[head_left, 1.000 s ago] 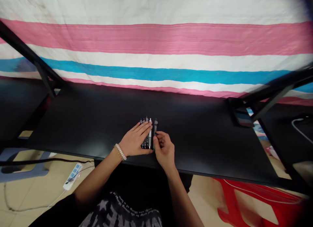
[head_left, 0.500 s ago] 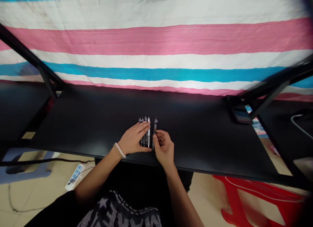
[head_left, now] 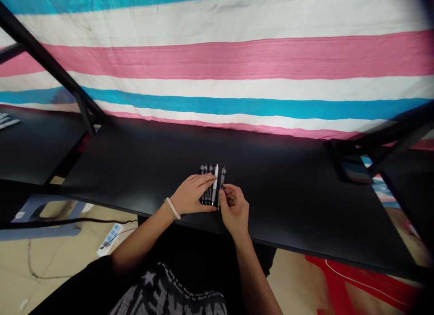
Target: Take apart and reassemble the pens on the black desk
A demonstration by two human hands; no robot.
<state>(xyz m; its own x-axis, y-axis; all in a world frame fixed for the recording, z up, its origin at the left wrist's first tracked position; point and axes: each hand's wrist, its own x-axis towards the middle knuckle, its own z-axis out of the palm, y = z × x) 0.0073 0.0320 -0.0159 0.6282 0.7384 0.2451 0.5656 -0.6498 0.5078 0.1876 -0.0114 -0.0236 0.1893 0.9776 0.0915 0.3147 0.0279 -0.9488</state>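
Observation:
Several dark clear-barrelled pens point(head_left: 206, 193) lie side by side in an upright row near the table's front edge, with a white pen point(head_left: 215, 183) at the row's right end. Across the row rests my left hand point(head_left: 194, 195), fingers stretched over the pens and thumb along their lower ends, so their middles are partly hidden. Just right of the white pen, my right hand point(head_left: 234, 208) pinches another clear dark pen point(head_left: 223, 175) between thumb and fingers. That pen stands nearly parallel to the others, a narrow gap away.
The black table point(head_left: 288, 206) runs beneath a striped plastic sheet point(head_left: 217, 61). A dark phone-like object point(head_left: 356, 169) lies at the right near the black frame. Below are a red stool point(head_left: 335, 279), a blue-grey stool point(head_left: 50, 206) and a power strip point(head_left: 110, 240).
The view has shifted, so the table and hands appear farther right. The pen in my right hand is slightly closer to the white pen. My left hand still lies over the row.

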